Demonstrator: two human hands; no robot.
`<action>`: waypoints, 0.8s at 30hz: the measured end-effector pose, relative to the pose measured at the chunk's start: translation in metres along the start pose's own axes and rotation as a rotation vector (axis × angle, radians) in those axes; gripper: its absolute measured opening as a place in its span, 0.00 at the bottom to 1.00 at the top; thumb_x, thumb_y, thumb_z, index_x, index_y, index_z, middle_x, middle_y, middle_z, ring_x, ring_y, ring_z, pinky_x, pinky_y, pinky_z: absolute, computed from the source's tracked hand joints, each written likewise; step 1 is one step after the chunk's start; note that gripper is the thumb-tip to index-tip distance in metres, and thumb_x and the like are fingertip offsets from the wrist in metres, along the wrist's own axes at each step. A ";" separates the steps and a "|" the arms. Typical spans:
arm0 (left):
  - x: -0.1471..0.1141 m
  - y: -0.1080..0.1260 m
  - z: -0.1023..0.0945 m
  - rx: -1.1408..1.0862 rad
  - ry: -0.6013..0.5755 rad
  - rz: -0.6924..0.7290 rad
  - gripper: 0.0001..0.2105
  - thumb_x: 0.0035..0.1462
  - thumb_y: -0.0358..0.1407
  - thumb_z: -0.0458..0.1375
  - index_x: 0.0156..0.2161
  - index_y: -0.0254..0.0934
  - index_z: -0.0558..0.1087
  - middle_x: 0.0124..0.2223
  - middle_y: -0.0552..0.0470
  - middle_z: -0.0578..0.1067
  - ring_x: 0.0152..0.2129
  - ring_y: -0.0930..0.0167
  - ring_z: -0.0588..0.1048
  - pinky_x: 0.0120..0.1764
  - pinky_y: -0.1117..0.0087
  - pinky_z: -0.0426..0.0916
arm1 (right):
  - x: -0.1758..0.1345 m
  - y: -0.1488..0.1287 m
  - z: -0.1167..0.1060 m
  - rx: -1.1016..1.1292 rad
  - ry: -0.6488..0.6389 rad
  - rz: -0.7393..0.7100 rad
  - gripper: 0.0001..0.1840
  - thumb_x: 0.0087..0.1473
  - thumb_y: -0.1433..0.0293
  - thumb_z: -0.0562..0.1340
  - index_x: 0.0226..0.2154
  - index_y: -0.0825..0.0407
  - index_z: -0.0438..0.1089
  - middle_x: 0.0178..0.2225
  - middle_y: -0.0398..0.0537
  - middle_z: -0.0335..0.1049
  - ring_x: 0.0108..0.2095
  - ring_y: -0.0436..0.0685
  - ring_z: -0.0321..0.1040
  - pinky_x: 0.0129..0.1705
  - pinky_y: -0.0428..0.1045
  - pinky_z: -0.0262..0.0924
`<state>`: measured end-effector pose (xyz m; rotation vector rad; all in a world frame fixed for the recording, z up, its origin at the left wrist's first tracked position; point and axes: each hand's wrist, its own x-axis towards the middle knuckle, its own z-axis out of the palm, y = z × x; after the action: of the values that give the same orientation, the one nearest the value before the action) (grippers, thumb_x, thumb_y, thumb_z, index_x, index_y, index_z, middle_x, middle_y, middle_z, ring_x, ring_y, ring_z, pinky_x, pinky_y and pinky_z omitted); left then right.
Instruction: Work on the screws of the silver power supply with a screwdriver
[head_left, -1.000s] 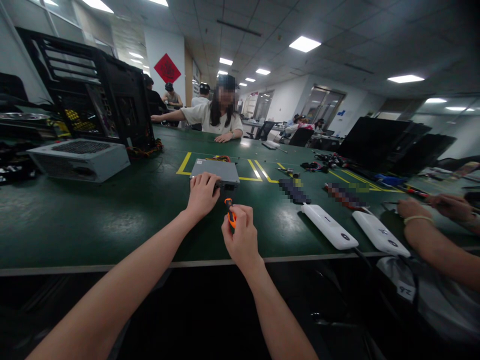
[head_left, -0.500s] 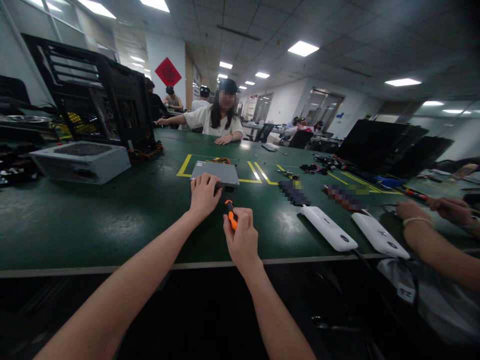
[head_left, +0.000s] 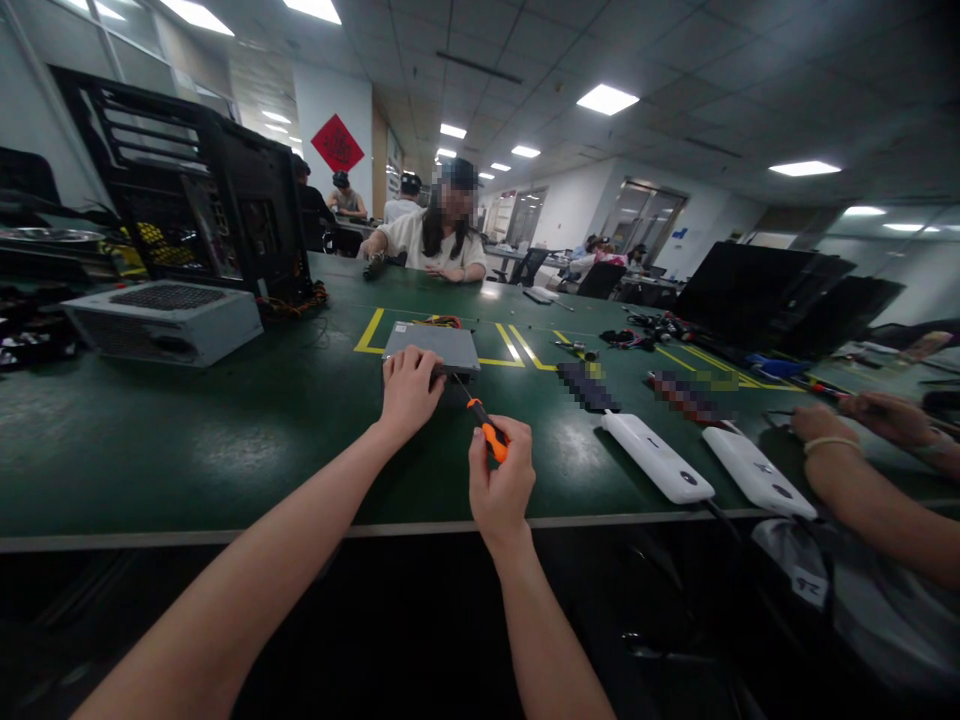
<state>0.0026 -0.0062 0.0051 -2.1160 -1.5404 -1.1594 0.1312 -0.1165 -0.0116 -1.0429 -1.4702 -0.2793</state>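
Note:
A grey computer power supply (head_left: 448, 345) lies flat on the green table, its bundle of coloured cables (head_left: 444, 321) at the far side. My left hand (head_left: 411, 385) grips its near left edge, fingers curled over the top. In my right hand (head_left: 504, 472) is a screwdriver (head_left: 493, 436) with an orange and black handle. Its thin shaft points up and left toward the near face of the power supply. Whether the tip touches a screw is too small to tell.
A bigger grey power supply (head_left: 166, 322) and a black computer case (head_left: 187, 190) stand at the left. White power banks (head_left: 656, 458) lie right of my hand. Another person's hands (head_left: 832, 428) work at the far right; a person (head_left: 442, 235) sits opposite.
My right hand has drawn back to the right and down with the screwdriver, so its shaft now shows. My left hand stays put. The person opposite has pulled an outstretched arm inward, holding a dark object.

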 end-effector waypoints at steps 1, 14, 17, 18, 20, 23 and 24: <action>0.000 -0.001 -0.001 -0.008 -0.002 0.007 0.10 0.54 0.34 0.53 0.43 0.39 0.67 0.43 0.45 0.67 0.43 0.61 0.65 0.46 0.59 0.57 | 0.000 0.001 -0.001 0.008 0.040 0.019 0.10 0.55 0.72 0.55 0.42 0.53 0.59 0.37 0.50 0.64 0.38 0.53 0.66 0.40 0.51 0.64; -0.006 -0.012 -0.009 -0.170 -0.536 0.249 0.09 0.55 0.38 0.51 0.35 0.40 0.73 0.37 0.52 0.71 0.31 0.71 0.71 0.32 0.71 0.63 | 0.001 0.001 -0.008 0.062 0.196 0.084 0.08 0.52 0.75 0.57 0.37 0.52 0.63 0.34 0.45 0.64 0.35 0.51 0.64 0.39 0.49 0.61; -0.009 -0.014 -0.002 -0.129 -0.601 0.238 0.10 0.55 0.39 0.52 0.37 0.42 0.74 0.39 0.52 0.71 0.34 0.69 0.71 0.35 0.71 0.63 | 0.000 0.001 -0.008 0.065 0.183 0.099 0.07 0.52 0.74 0.57 0.37 0.52 0.63 0.33 0.45 0.64 0.35 0.51 0.64 0.38 0.48 0.61; -0.009 -0.014 0.000 -0.121 -0.605 0.230 0.10 0.55 0.39 0.52 0.37 0.42 0.74 0.39 0.51 0.71 0.35 0.69 0.72 0.35 0.71 0.63 | 0.000 0.001 -0.008 0.066 0.181 0.102 0.07 0.52 0.74 0.57 0.37 0.52 0.63 0.33 0.45 0.64 0.35 0.51 0.64 0.38 0.48 0.61; -0.010 -0.012 0.001 -0.105 -0.599 0.224 0.11 0.56 0.40 0.52 0.39 0.43 0.75 0.40 0.51 0.70 0.35 0.69 0.72 0.35 0.71 0.63 | -0.001 0.001 -0.008 0.069 0.177 0.109 0.07 0.52 0.74 0.57 0.36 0.52 0.63 0.32 0.44 0.63 0.34 0.51 0.64 0.38 0.48 0.61; -0.011 -0.008 0.002 -0.083 -0.594 0.230 0.12 0.56 0.41 0.51 0.39 0.43 0.75 0.41 0.51 0.69 0.34 0.69 0.72 0.33 0.72 0.63 | 0.000 0.002 -0.008 0.076 0.170 0.123 0.07 0.52 0.73 0.57 0.36 0.52 0.62 0.32 0.44 0.63 0.34 0.51 0.64 0.38 0.48 0.61; -0.011 -0.008 0.002 -0.078 -0.591 0.234 0.12 0.56 0.41 0.51 0.39 0.43 0.75 0.41 0.51 0.69 0.34 0.69 0.72 0.33 0.72 0.63 | 0.000 0.002 -0.008 0.079 0.169 0.127 0.06 0.52 0.73 0.57 0.36 0.52 0.62 0.32 0.44 0.63 0.34 0.51 0.64 0.37 0.48 0.61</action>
<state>-0.0046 -0.0093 -0.0058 -2.7671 -1.4073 -0.5436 0.1376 -0.1212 -0.0108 -1.0195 -1.2481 -0.2116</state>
